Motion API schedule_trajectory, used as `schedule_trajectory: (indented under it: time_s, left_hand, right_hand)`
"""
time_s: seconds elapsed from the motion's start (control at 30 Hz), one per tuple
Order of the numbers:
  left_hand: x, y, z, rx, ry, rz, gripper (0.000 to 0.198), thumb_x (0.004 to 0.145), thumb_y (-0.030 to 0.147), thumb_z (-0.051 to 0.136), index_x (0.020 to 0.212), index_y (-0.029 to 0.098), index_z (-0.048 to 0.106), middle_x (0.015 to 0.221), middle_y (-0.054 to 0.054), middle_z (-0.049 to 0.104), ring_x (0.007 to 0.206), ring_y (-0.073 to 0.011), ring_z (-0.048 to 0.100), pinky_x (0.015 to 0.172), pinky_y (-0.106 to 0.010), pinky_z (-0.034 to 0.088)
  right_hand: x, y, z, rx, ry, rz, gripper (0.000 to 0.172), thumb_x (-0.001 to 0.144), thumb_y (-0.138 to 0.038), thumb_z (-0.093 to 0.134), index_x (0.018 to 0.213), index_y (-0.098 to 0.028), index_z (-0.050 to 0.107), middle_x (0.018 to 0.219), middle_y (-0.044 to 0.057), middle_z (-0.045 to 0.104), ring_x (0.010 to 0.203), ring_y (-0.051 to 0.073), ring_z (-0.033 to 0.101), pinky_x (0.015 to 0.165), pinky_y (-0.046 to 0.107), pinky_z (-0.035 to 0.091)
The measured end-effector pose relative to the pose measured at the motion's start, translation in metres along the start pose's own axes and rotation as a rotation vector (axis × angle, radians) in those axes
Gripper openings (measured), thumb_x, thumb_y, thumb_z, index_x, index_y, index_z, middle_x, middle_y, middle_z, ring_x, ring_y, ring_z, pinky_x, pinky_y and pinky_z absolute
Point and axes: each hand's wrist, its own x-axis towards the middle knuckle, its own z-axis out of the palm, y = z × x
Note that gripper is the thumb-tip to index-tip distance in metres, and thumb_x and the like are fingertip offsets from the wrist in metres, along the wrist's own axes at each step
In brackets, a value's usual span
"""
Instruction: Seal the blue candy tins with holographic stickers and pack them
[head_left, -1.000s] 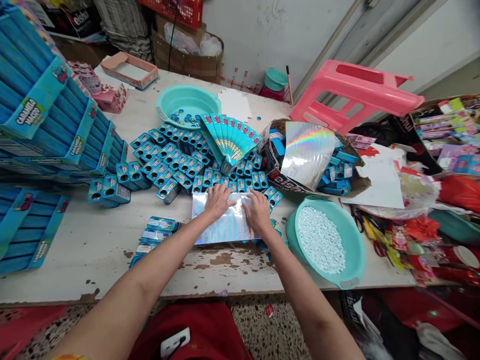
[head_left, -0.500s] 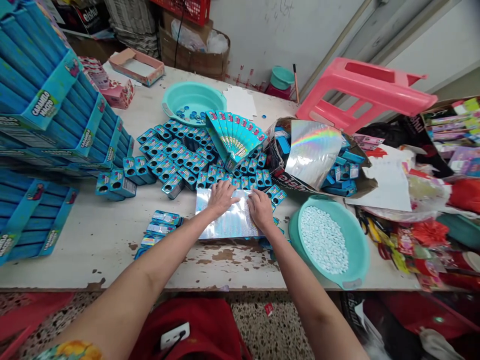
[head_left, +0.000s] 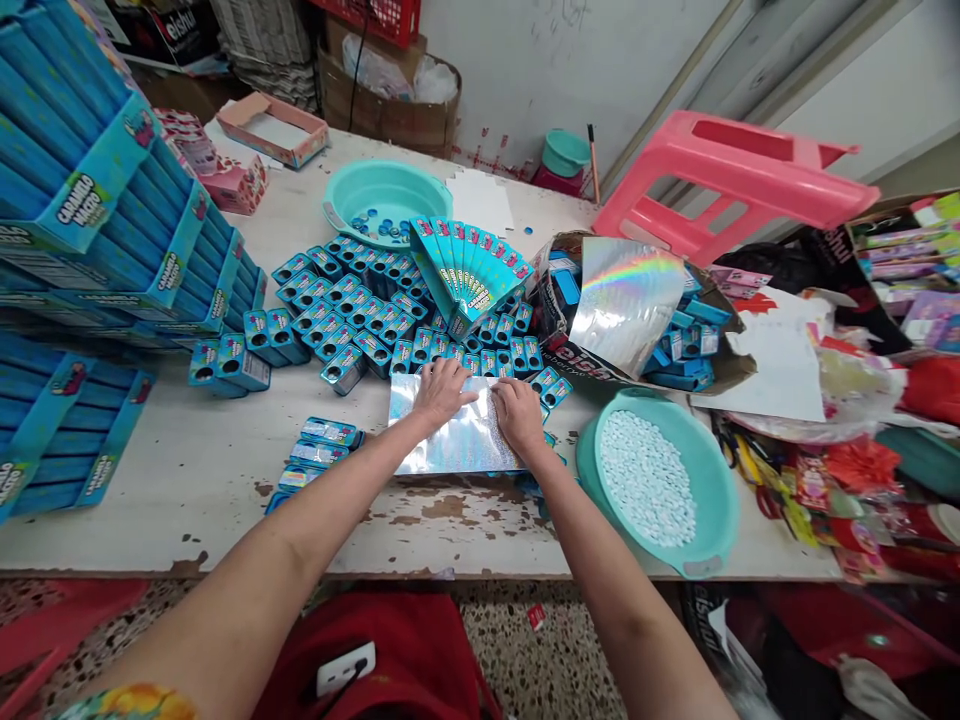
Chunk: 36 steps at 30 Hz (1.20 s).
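Observation:
A silvery holographic sheet lies in front of me on top of small blue boxes. My left hand rests flat on its upper part, thumb stretched to the right. Bent fingers of my right hand pinch at the sheet's upper right part; their tips are partly hidden. Just beyond the sheet stand many small blue boxes with round dark holes in their tops. A fan of printed turquoise cartons sits on those boxes. Several more blue boxes lie to the left of my left forearm.
A turquoise basin of small white pieces stands at right, another basin with blue round pieces at the back. Behind the right basin is a carton of blue boxes. Stacked blue display packs rise at left; a pink stool lies behind.
Both hands stay nearly in place on the sheet, with the right fingers shifting slightly. The glare on the sheet has changed, and the whole view has moved a little.

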Motion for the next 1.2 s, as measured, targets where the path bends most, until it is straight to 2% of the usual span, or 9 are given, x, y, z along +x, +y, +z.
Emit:
schedule_trajectory:
  time_s: [0.23,0.47,0.6,0.7,0.77,0.83,0.9,1.0,1.2]
  left_hand:
    - [-0.001,-0.002,0.002,0.025,0.022,0.026,0.040,0.079,0.046,0.061,0.108,0.020,0.057,0.111,-0.010,0.056,0.105,-0.0268,0.043,0.088,-0.038,0.028]
    - [0.004,-0.004,0.006,-0.056,0.063,0.014,0.037,0.080,0.043,0.061,0.108,0.019,0.059,0.111,-0.010,0.058,0.109,-0.0270,0.045,0.094,-0.041,0.028]
    - [-0.005,0.004,-0.018,-0.378,0.198,-0.012,0.033,0.087,0.039,0.052,0.111,0.018,0.058,0.117,-0.011,0.057,0.116,-0.0252,0.045,0.102,-0.042,0.025]
    - [-0.048,0.020,-0.049,-0.774,0.172,0.039,0.054,0.081,0.045,0.058,0.127,0.018,0.046,0.130,-0.012,0.049,0.121,-0.0234,0.043,0.102,-0.038,0.031]
    - [-0.089,0.030,-0.064,-1.023,-0.016,0.013,0.063,0.075,0.045,0.065,0.129,0.020,0.043,0.130,-0.010,0.049,0.115,-0.0217,0.049,0.095,-0.034,0.040]
    - [-0.132,0.032,-0.073,-1.209,-0.194,-0.155,0.045,0.076,0.043,0.063,0.114,0.019,0.054,0.112,-0.006,0.060,0.099,-0.0183,0.058,0.083,-0.029,0.046]
    - [-0.169,0.020,-0.080,-1.307,-0.267,-0.383,0.026,0.078,0.040,0.057,0.092,0.017,0.059,0.086,-0.003,0.064,0.079,-0.0146,0.061,0.070,-0.026,0.048]
    - [-0.214,-0.022,-0.098,-1.228,-0.294,-0.601,0.019,0.077,0.035,0.055,0.079,0.016,0.057,0.068,0.001,0.061,0.064,-0.0116,0.058,0.060,-0.022,0.044]
    - [-0.269,-0.114,-0.147,-0.927,-0.459,-0.647,0.022,0.078,0.037,0.053,0.076,0.015,0.056,0.062,0.002,0.058,0.057,-0.0107,0.052,0.054,-0.021,0.038]
  right_hand:
    - [0.008,-0.003,-0.015,-0.015,0.023,0.001,0.016,0.091,-0.029,0.047,0.094,-0.019,0.059,0.101,0.009,0.063,0.094,0.024,0.050,0.080,0.034,0.033]
    - [-0.010,-0.031,-0.108,-0.026,0.034,-0.084,0.012,0.090,-0.024,0.049,0.083,-0.019,0.058,0.079,0.004,0.061,0.078,0.019,0.053,0.072,0.031,0.036]
    - [-0.031,-0.060,-0.145,0.091,0.060,0.020,0.008,0.088,-0.026,0.054,0.083,-0.020,0.056,0.078,0.003,0.061,0.075,0.017,0.055,0.069,0.029,0.039]
    - [-0.045,-0.088,-0.151,0.228,0.089,0.081,0.010,0.087,-0.028,0.055,0.081,-0.020,0.056,0.077,0.002,0.061,0.073,0.016,0.056,0.069,0.028,0.040]
    - [-0.056,-0.111,-0.145,0.349,0.088,0.124,0.011,0.086,-0.030,0.057,0.080,-0.020,0.057,0.076,0.001,0.061,0.071,0.015,0.056,0.068,0.027,0.041]
    - [-0.068,-0.137,-0.132,0.496,0.047,0.197,0.013,0.084,-0.032,0.059,0.078,-0.020,0.057,0.073,0.000,0.061,0.068,0.014,0.055,0.066,0.027,0.041]
    - [-0.080,-0.166,-0.112,0.676,-0.024,0.317,0.016,0.083,-0.034,0.059,0.076,-0.020,0.056,0.071,0.000,0.060,0.066,0.014,0.055,0.063,0.026,0.041]
    - [-0.097,-0.212,-0.071,0.937,-0.113,0.515,0.020,0.081,-0.038,0.059,0.074,-0.019,0.056,0.068,-0.001,0.057,0.064,0.014,0.053,0.061,0.025,0.041]
    - [-0.108,-0.293,0.001,1.090,-0.251,0.635,0.019,0.076,-0.037,0.062,0.071,-0.019,0.060,0.071,0.000,0.055,0.065,0.015,0.050,0.063,0.028,0.041]
